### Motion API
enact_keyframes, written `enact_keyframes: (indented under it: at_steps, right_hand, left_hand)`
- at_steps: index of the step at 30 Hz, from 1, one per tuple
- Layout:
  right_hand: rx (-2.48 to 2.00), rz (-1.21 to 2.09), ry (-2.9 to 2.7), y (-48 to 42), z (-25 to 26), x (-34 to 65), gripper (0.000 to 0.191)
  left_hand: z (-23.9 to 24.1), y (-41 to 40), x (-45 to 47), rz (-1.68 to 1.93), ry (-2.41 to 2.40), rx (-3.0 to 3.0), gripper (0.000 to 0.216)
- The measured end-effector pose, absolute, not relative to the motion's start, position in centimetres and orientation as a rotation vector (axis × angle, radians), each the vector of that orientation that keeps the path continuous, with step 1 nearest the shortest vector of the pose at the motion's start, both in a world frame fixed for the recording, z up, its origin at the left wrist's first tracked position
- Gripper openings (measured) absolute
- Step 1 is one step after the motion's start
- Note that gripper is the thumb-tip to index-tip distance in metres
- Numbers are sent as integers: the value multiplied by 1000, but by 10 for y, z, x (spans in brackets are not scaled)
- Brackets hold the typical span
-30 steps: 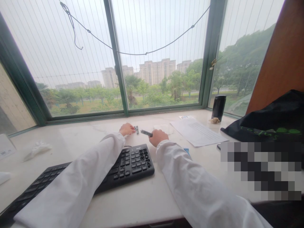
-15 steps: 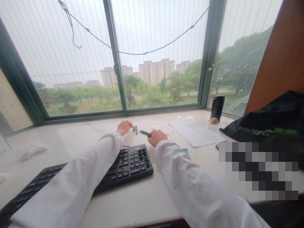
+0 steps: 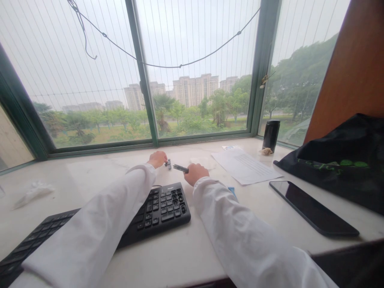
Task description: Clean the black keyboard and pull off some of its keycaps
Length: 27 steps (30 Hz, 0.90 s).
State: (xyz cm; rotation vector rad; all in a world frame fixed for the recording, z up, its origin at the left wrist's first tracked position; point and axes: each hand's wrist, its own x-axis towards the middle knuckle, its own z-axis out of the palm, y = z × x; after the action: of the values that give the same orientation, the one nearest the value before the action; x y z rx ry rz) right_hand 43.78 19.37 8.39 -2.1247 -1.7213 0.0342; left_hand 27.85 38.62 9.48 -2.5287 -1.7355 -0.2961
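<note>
My left hand (image 3: 157,159) is closed, its fingertips pinched at a small dark keycap (image 3: 166,163) on the white tabletop. Right beside it stand a few more small keycaps (image 3: 169,165). From the right, my right hand (image 3: 196,174) grips a dark grey pen-like tool (image 3: 181,168), whose tip points left towards the keycaps; its exact kind is unclear. Below my hands lies a black keyboard (image 3: 168,228), partly covered by my left sleeve. At the right of its number pad, several keys lack caps and bare sockets show.
A printed sheet (image 3: 246,166) lies right of my hands, with a blue item (image 3: 232,192) nearer me. Further right are a black phone (image 3: 312,208), a black bag (image 3: 336,160) and a dark can (image 3: 271,136). Crumpled white plastic (image 3: 34,194) lies at left. A window (image 3: 195,140) bounds the back.
The view has shifted slightly, and the phone on the right now shows plainly. My left fingers have come closer around the keycaps. The tool stays in my right hand.
</note>
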Motion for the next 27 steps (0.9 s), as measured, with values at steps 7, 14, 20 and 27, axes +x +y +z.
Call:
enact_keyframes:
  at_steps: [7,14,20,27]
  right_hand:
    - [-2118,38,-1725,193,85,438,28]
    - [-2110,43,-1733,190,88,437,28]
    - [-2111,50,-1731,190,87,437,29]
    - [-2110,53,-1743,192,86,438,30]
  left_hand:
    - [95,384,278,-239,-1747,-2525,15]
    - [97,383,277,-229,-1755,-2511,16]
    - [99,384,277,-223,-1715,-2525,17]
    - [96,384,278,-201,-1724,-2529,17]
